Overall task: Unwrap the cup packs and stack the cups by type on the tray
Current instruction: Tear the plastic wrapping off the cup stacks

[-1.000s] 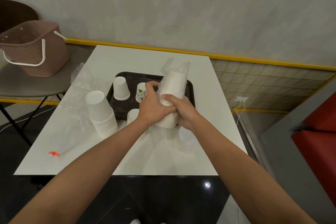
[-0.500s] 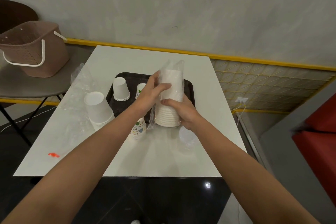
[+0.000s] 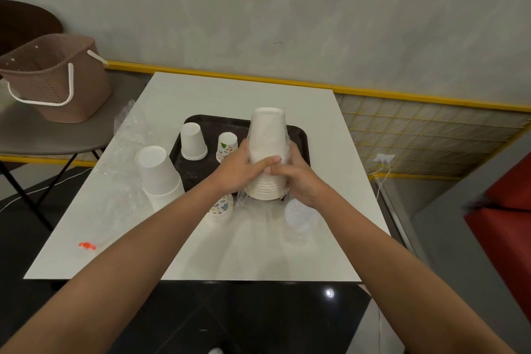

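Approx. half done: L hand [image 3: 238,171] and R hand [image 3: 300,181] clasp white cup stack [image 3: 267,141] at frame ctr, wrap [image 3: 243,199] partly off; tray [image 3: 301,135] holds small white cups [image 3: 193,141] and printed cups [image 3: 227,146]; big white stack [image 3: 159,175] left of ctr is off-tray.

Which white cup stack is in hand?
The tall white stack, gripped by left hand and right hand. The wide white stack on the table and the small white stack on the tray are not held.
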`<state>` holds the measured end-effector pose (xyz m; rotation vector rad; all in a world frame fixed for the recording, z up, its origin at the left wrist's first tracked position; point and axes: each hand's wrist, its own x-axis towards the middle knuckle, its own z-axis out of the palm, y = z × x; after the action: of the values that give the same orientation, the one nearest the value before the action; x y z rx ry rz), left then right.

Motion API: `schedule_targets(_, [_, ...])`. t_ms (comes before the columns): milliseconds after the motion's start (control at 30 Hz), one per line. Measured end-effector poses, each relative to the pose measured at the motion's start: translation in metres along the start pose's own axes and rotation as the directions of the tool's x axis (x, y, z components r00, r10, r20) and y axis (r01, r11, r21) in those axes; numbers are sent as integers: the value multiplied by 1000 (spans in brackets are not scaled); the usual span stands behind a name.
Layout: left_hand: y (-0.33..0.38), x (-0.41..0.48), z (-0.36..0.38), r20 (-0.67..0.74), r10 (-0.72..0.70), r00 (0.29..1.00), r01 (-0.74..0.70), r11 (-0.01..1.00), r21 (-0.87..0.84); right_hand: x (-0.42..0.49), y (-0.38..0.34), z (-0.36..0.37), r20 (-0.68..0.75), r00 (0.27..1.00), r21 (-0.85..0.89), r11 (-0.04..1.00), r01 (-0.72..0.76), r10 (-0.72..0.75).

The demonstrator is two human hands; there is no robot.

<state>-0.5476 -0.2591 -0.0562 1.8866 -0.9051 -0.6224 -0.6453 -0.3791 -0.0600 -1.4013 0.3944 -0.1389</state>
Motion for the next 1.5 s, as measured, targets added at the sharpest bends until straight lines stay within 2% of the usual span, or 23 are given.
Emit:
schedule_targets(100, [-6, -3, 3, 31, 9, 999, -13, 989, 146, -2, -5, 2, -75, 997, -9, 1000, 12, -13])
schedule_targets(200, [-3, -4, 4, 72, 52, 996, -62, 987, 150, -2, -5, 4, -171, 985, -20, 1000, 23, -26])
schedule_targets(267, [2, -3, -3, 127, 71, 989, -76, 996, 42, -1, -4, 3, -187, 981, -16, 999, 42, -44])
schedule_targets(333, [10, -2, -12, 113, 75, 991, -59, 988, -144, 2, -3, 2, -196, 978, -35, 998, 60, -66])
schedule_targets(433, [23, 5, -23, -98, 34, 995, -71, 913, -402, 4, -2, 2, -208, 975, -78, 995, 63, -78])
schedule_targets(467, [28, 6, -25, -184, 37, 982, -107, 916, -386, 4, -1, 3, -200, 977, -100, 993, 60, -79])
schedule_targets(567, [31, 11, -28, -354, 155, 922, -202, 974, -101, 3, 2, 6, -168, 984, -119, 992, 42, -62])
schedule_targets(700, [27, 10, -29, -339, 168, 926, -164, 986, 39, 1, 6, 5, -161, 986, -86, 996, 25, -38])
schedule_targets(900, [19, 6, -18, -259, -55, 964, 76, 995, 71, -11, 12, -1, -94, 996, -163, 987, -16, 1])
schedule_targets(967, [20, 5, -16, -245, -45, 969, 75, 991, 115, -12, 17, -4, -47, 999, -202, 979, -29, 19])
schedule_targets(1067, [22, 4, -15, -299, -32, 954, 79, 986, 146, -14, 18, -7, 53, 997, -287, 957, -40, 57])
schedule_targets(1167, [24, 5, -17, -361, -80, 929, 108, 992, 59, -17, 14, -13, 102, 991, -316, 947, -53, 89])
schedule_targets(1300, [23, 5, -27, -427, -186, 885, 148, 982, -121, -17, 17, -30, 111, 988, -195, 977, -88, 111])
schedule_targets(1367, [20, 6, -32, -443, -232, 866, 155, 967, -204, -18, 18, -36, 103, 986, -197, 975, -105, 127])
schedule_targets(1500, [18, 4, -35, -420, -325, 847, 166, 914, -371, -18, 17, -37, -38, 996, -256, 963, -85, 78])
